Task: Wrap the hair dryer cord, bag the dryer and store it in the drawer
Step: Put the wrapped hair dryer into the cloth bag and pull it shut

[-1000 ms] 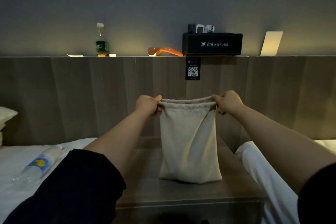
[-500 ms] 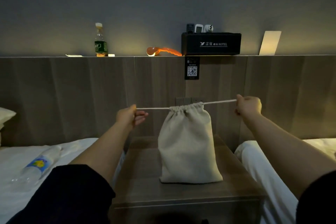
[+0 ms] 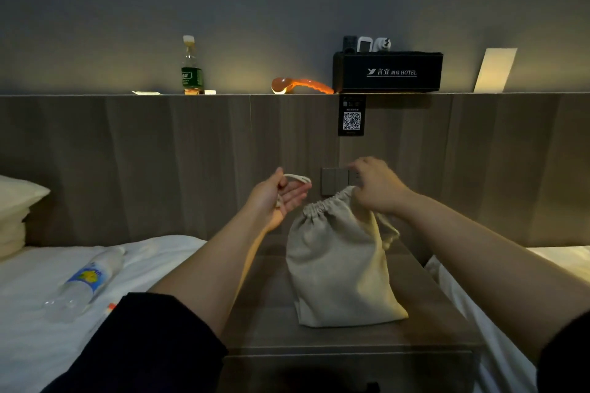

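Note:
A beige cloth drawstring bag (image 3: 338, 268) stands upright on the wooden nightstand (image 3: 265, 325), its mouth cinched tight. The hair dryer is hidden; a bulge fills the bag. My left hand (image 3: 276, 198) is just left of the bag's neck, with a loop of the white drawstring (image 3: 298, 178) pinched between thumb and fingers while the other fingers are spread. My right hand (image 3: 376, 187) rests on the gathered top of the bag at its right side, fingers curled over it; a slack drawstring end hangs below that wrist. The drawer front below the nightstand top is dark.
A bed with white sheets (image 3: 38, 313) lies left, carrying a plastic water bottle (image 3: 86, 284) and stacked pillows (image 3: 16, 210). Another white bed (image 3: 562, 262) is on the right. The headboard ledge holds a green bottle (image 3: 191, 68), an orange object (image 3: 300, 86) and a black hotel box (image 3: 388, 72).
My hands pulled the drawstrings outward and cinched the bag's mouth, then came back in toward the neck. The cords are now slack and the bag leans slightly right.

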The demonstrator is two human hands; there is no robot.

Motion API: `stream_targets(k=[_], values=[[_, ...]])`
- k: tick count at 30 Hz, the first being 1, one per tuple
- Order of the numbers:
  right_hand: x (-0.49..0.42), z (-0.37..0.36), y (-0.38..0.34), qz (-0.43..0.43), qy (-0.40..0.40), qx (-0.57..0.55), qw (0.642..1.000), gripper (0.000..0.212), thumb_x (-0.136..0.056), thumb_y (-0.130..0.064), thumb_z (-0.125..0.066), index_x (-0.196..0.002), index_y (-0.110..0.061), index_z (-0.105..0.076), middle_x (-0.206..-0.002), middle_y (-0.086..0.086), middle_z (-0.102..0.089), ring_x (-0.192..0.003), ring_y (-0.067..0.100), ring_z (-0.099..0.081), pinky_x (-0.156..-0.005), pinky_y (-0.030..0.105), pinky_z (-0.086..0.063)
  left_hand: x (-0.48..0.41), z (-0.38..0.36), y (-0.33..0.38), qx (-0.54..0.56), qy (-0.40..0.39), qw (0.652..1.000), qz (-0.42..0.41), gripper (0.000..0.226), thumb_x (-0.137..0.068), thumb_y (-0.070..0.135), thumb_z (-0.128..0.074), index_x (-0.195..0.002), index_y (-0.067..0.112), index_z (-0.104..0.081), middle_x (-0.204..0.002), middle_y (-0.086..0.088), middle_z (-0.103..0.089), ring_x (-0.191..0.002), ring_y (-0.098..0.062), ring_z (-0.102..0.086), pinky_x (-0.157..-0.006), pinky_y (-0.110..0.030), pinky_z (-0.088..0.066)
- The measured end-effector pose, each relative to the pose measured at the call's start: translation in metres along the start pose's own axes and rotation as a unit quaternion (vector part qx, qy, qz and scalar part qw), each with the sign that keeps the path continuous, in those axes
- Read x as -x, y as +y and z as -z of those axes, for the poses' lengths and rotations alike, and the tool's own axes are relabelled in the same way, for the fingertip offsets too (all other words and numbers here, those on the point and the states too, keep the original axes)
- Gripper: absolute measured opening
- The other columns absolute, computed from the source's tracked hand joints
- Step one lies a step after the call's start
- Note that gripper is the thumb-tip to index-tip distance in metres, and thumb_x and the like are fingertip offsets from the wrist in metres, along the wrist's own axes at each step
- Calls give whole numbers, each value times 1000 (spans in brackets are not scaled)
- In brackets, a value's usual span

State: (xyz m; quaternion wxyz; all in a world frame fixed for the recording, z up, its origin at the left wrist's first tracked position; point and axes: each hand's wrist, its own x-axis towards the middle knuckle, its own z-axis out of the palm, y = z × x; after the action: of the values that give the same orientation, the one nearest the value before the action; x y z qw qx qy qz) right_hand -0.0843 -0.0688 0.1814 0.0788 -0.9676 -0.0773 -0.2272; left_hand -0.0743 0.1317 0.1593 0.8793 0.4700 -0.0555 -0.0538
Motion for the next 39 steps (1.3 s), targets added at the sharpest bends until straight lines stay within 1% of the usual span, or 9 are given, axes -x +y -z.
stream_targets(k=[6, 8, 10, 12, 18, 22, 27, 33, 39], values=[[-7, -9, -34, 82, -195, 21, 977, 42, -80, -45, -60, -109, -15, -65, -108, 7, -67, -100, 26, -62, -85, 37, -51, 3, 3, 2, -29, 9, 1000, -9, 42, -99, 30, -38, -61, 13, -41, -52, -7, -68, -50, -13, -68, -45, -21, -54], [-7, -9, -34, 88, -172, 14, 981, 35, -78, -43, -66, -95, -13, -70, -92, 8, -70, -84, 23, -63, -74, 36, -51, 1, 15, 3, -198, 70, 976, -62, 39, -97, 25, -42, -61, 10, -48, -57, -10, -66, -46, -14, -65, -43, -21, -48], [-5, -10, -33, 82, -145, 5, 986, 32, -78, -40, -68, -94, -13, -71, -88, 6, -70, -81, 21, -62, -70, 34, -49, -3, 32, 2, -541, 186, 801, -175, 24, -91, 22, -45, -76, 10, -59, -78, -12, -67, -69, -23, -65, -57, -27, -45], [-1, -11, -33, 78, -126, -2, 989, 31, -78, -39, -68, -96, -14, -71, -92, 4, -68, -84, 20, -61, -69, 32, -47, -3, 39, -3, -665, 165, 661, -308, 20, -90, 21, -48, -102, 15, -62, -102, -9, -66, -98, -28, -56, -77, -34, -43], [6, -13, -24, 68, -78, -42, 994, 22, -84, -33, -61, -98, -17, -67, -99, 8, -68, -95, 25, -62, -78, 35, -48, -7, 22, -22, -746, -86, 608, -257, 35, -89, 39, -53, -120, 23, -58, -112, -6, -68, -108, -25, -58, -84, -31, -45], [11, -10, -8, 41, -86, -88, 992, 28, -90, -23, -51, -114, -13, -61, -116, 9, -64, -110, 27, -58, -90, 36, -46, -7, 27, -24, -727, -121, 644, -203, 29, -87, 22, -58, -114, 18, -66, -111, -7, -70, -106, -22, -62, -85, -32, -49], [19, -4, 13, -19, -20, -28, 999, 50, -80, -52, -62, -69, -3, -64, -63, 5, -57, -59, 19, -53, -55, 33, -41, -7, 32, -22, -736, -99, 641, -193, 23, -89, 26, -58, -86, 7, -70, -83, -14, -68, -81, -25, -60, -69, -33, -42], [27, 4, 31, -8, -35, -167, 985, 29, -90, -25, -58, -74, -5, -71, -70, 10, -67, -64, 22, -63, -66, 34, -54, -7, 36, -24, -685, -99, 697, -188, 32, -94, 23, -50, -77, 0, -63, -71, -12, -57, -67, -18, -51, -66, -32, -38], [35, 5, 54, -57, 75, -3, 996, 20, -92, -24, -51, -80, -17, -65, -67, -2, -59, -64, 17, -58, -61, 33, -50, -10, 49, -2, -654, -46, 723, -217, 27, -94, 13, -50, -73, 8, -67, -64, -1, -64, -50, 12, -54, -59, -11, -38]])
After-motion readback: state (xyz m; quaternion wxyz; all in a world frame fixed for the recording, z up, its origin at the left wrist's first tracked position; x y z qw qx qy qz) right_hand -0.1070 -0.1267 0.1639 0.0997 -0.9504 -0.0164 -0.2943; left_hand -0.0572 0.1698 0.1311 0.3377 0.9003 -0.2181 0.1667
